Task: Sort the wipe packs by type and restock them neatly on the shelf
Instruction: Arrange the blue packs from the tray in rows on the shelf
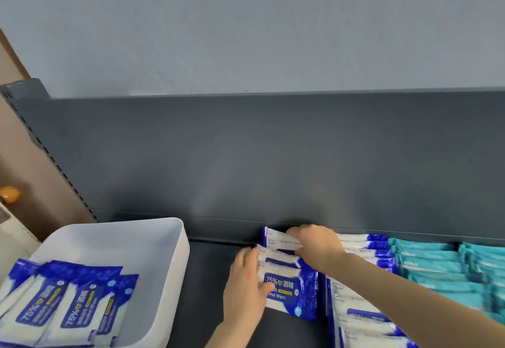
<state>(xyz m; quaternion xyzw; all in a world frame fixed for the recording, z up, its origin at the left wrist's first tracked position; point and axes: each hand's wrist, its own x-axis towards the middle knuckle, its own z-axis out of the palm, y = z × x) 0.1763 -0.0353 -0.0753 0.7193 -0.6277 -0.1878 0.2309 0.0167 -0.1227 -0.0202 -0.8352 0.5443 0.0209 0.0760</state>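
Blue wipe packs (289,287), left hand (244,293), right hand (317,246) gripping

We count one bin (175,265) with four blue packs (82,301) showing inside. On one shelf (213,279): two blue rows (287,290), two teal rows (426,263), packs overlapped too tight and blurred for us to count singly. Two hands, left hand (243,290) and right hand (314,243).
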